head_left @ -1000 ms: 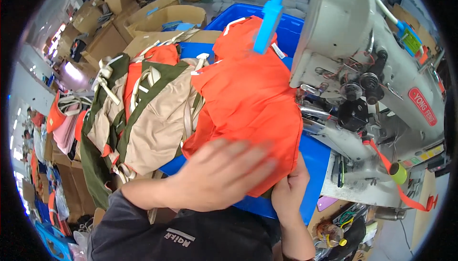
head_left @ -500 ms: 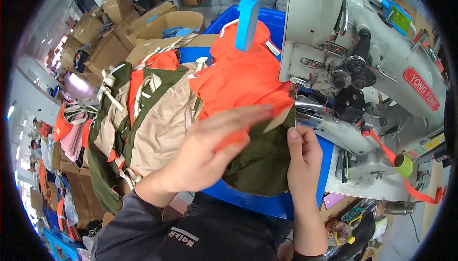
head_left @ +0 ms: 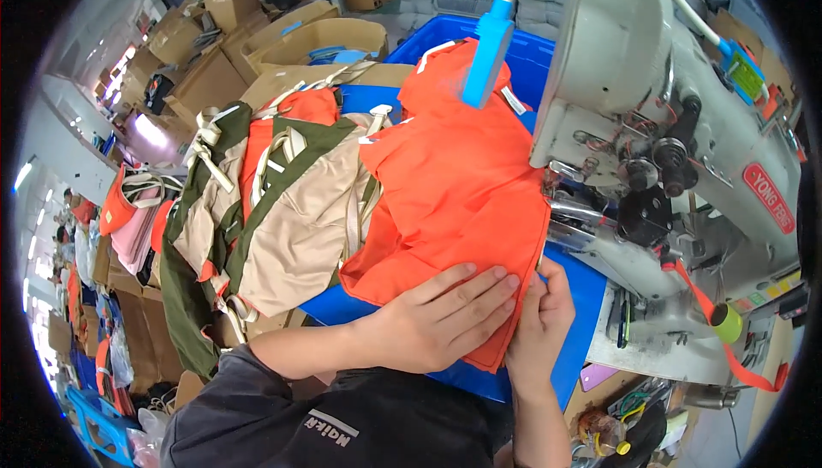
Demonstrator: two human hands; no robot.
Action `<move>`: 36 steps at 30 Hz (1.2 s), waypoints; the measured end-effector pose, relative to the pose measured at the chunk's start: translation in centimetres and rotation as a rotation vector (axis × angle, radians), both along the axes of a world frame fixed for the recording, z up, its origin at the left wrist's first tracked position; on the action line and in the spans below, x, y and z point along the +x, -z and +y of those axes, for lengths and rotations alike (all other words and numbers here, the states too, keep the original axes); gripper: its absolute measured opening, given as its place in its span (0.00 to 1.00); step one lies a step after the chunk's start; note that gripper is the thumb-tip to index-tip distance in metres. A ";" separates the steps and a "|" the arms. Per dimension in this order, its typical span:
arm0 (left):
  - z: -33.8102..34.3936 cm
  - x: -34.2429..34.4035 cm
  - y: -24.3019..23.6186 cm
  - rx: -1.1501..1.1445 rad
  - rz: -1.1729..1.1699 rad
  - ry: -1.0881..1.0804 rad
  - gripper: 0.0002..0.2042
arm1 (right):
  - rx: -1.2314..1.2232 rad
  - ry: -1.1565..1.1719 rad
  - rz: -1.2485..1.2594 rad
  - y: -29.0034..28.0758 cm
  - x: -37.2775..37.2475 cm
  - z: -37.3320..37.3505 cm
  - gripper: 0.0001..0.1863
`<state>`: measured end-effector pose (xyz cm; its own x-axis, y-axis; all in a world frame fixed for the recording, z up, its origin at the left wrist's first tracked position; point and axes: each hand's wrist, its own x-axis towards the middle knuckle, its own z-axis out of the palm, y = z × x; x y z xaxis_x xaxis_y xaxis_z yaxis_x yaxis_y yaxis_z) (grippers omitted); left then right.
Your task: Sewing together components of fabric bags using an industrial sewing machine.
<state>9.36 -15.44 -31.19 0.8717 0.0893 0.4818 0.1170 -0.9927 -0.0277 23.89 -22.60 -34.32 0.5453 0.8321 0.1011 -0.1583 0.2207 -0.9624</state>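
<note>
An orange cloth piece [head_left: 458,194] lies spread over the blue work surface [head_left: 575,297], its right edge reaching the needle area of a grey sewing machine [head_left: 604,57]. My left hand [head_left: 445,318] rests flat on the lower part of this cloth, fingers stretched out towards its right edge. At that same edge my right hand [head_left: 539,318] pinches the cloth between thumb and fingers, just below the machine's metal presser parts [head_left: 574,211]. Whatever lies under the orange layer is hidden.
To the left is a heap of beige and dark green cloth pieces [head_left: 282,228] with cream straps. A blue crate [head_left: 535,48] stands behind, near cardboard boxes [head_left: 317,40]. A blue device [head_left: 488,53] hangs over the cloth. Orange tape [head_left: 698,288] runs beside the machine.
The orange layer now covers the dark green one that showed beneath my hands. My left hand has come down from a blurred sweep to lie flat. The right still grips the edge.
</note>
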 end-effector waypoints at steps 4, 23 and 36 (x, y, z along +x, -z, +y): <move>0.3 0.1 0.3 0.056 -0.005 0.020 0.20 | 0.013 0.030 -0.023 -0.1 -0.1 0.2 0.11; 2.7 1.8 -0.2 -0.430 -0.097 0.076 0.26 | -0.042 0.093 -0.039 -0.9 0.5 0.7 0.07; 2.5 1.8 -0.3 -0.423 -0.136 0.052 0.27 | -0.063 0.068 -0.156 -0.9 0.5 -0.5 0.05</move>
<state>11.17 -12.96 -30.94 0.8116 0.2609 0.5227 0.0414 -0.9182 0.3939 24.43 -23.12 -33.39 0.5822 0.8014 0.1371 0.0067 0.1639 -0.9865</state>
